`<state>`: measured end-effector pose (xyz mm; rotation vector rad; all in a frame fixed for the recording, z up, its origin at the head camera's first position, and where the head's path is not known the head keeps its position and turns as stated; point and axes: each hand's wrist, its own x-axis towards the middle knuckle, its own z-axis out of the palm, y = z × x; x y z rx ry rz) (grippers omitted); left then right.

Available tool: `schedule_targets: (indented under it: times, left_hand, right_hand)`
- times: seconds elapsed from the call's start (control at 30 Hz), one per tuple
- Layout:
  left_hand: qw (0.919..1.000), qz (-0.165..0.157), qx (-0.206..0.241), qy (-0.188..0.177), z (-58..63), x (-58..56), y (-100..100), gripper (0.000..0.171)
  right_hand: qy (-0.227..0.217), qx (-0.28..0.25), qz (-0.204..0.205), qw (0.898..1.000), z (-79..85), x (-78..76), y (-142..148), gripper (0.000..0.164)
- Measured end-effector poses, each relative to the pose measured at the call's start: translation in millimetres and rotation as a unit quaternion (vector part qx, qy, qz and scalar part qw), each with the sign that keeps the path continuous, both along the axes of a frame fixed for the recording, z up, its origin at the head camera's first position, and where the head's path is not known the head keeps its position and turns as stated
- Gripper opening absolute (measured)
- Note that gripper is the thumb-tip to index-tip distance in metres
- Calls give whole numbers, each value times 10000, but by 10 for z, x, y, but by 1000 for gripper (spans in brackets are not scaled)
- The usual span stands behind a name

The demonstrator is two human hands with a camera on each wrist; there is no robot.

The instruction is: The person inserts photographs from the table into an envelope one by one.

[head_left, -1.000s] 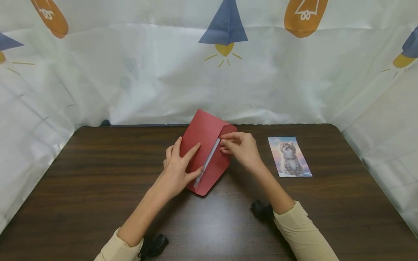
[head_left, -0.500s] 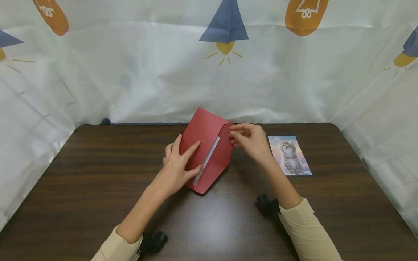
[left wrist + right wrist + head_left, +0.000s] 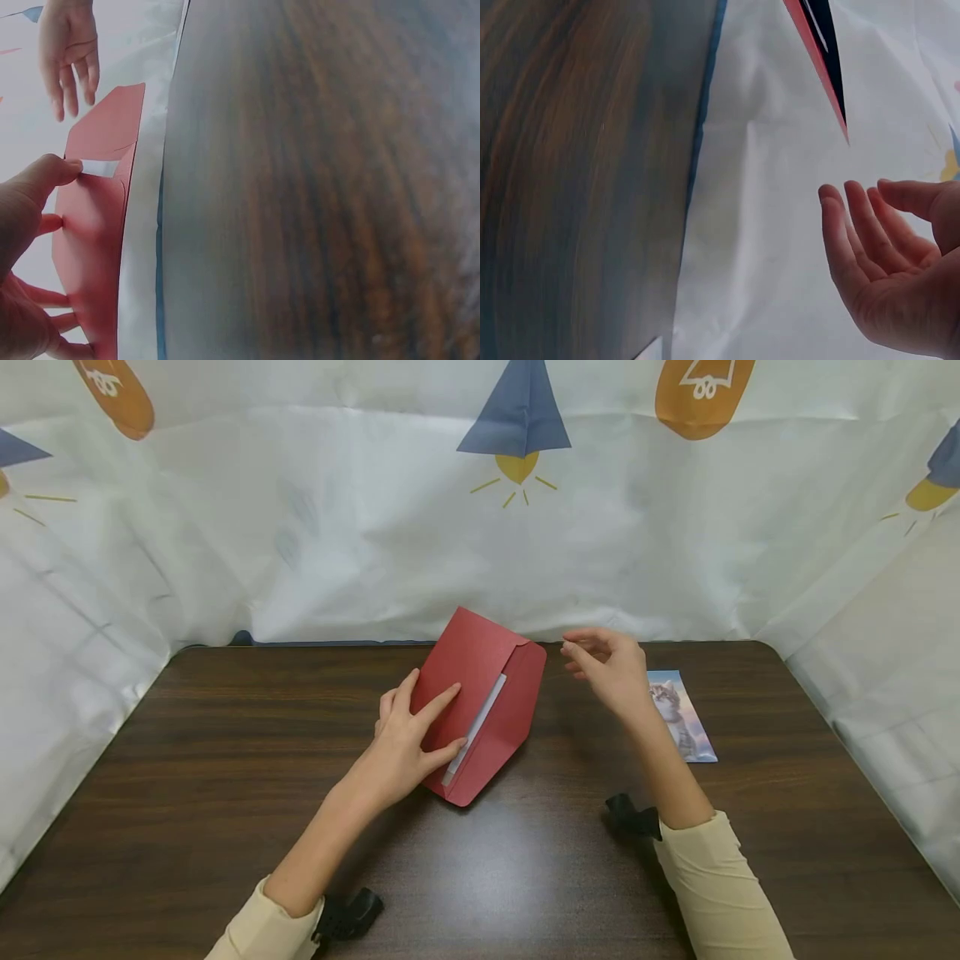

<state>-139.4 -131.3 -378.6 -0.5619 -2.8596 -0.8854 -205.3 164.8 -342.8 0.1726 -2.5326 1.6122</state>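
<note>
Touching a smooth red envelope [image 3: 476,670], left hand [image 3: 403,740] splays; right hand [image 3: 613,670] hovers

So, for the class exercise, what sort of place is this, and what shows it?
Probably a screened-off tabletop recording station: a lamp-print white sheet hangs behind and beside a dark wood-grain table, and black wrist cameras are being worn.

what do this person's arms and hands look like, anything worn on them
The left hand and right hand are bare, with no gloves or rings showing. The pale yellow fabric left sleeve and matching right sleeve stop along the forearms. A small black blocky device sits by each cuff, left and right.
</note>
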Motion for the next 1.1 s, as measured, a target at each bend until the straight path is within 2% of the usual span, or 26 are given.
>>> schedule_targets:
  times: [0.33,0.8,1.1]
  left_hand:
    - [9999,-68,80,-38,-7,-7,-21,69]
    - [9989,63,-43,-456,38,18,-43,70]
    - [9983,62,-60,-585,35,8,-59,70]
  right_hand:
    - [100,469,-387,9981,16,-38,208,29]
    - [168,844,-584,9946,10,-66,368,32]
    - [181,1087,-642,9918,-47,-75,477,34]
